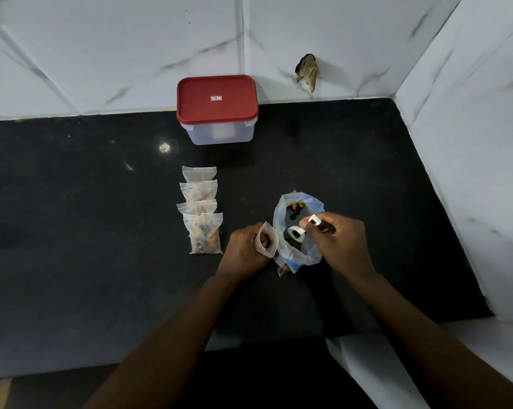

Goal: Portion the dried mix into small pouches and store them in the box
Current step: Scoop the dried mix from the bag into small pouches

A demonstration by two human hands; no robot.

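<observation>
A black worktop [72, 231] is seen set into a corner of white marbled walls [102, 54]. At its back edge, against the wall and well apart from both hands, a clear box [220, 132] is stood with its red lid [217, 98] closed. Nearer the front, just right of centre, a clear bag [298, 228] of dried mix is stood open; dark and orange pieces are visible inside it. To the left of the bag, four small clear pouches [200, 208] are laid in an overlapping column running toward the box, each filled with brownish mix; the nearest looks the fullest. A further pouch [267, 239] is held upright in the left hand [245, 249], just beside the bag's left wall, its mouth open and brown mix seen within. The right hand [338, 240] is held over the bag's right side, its fingers closed on a small white scoop [296, 233], whose bowl is placed over the bag's opening, between the two hands. A dark chipped patch [307, 70] is seen on the back wall, right of the box.
</observation>
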